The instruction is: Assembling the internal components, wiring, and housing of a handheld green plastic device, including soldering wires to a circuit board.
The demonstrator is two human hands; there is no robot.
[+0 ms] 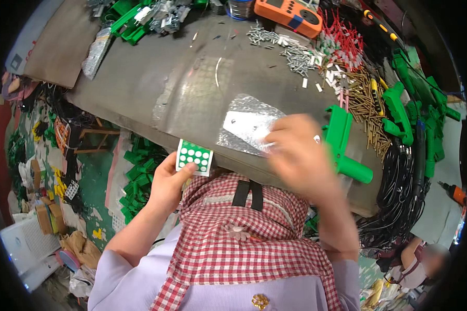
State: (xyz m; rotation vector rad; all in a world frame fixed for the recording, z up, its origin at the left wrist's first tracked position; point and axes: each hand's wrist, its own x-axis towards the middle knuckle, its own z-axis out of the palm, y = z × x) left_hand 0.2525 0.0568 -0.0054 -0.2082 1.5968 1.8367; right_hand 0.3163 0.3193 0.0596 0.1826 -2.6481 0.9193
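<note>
A worker's left hand (168, 180) pinched a green-and-white dotted sheet (194, 154) by the table's (132, 98) near edge, its grip narrowed to the sheet's thickness, thumb on the face. At right, the right hand (298, 147) showed as a blur over one end of a flat white piece (242, 123), fingers bent; whether that grip held anything could not be told. Doing it well likely meant keeping the sheet flat and steadying the white piece against sliding on slick plastic. Among containers, a cardboard box (46, 220) stood far left, its contents hidden; a bubble-wrap sleeve (97, 54) lay on the table's left side, its filling unclear; a clear plastic wrapper (226, 140) lay around or beneath the white piece, which could not be settled.
</note>
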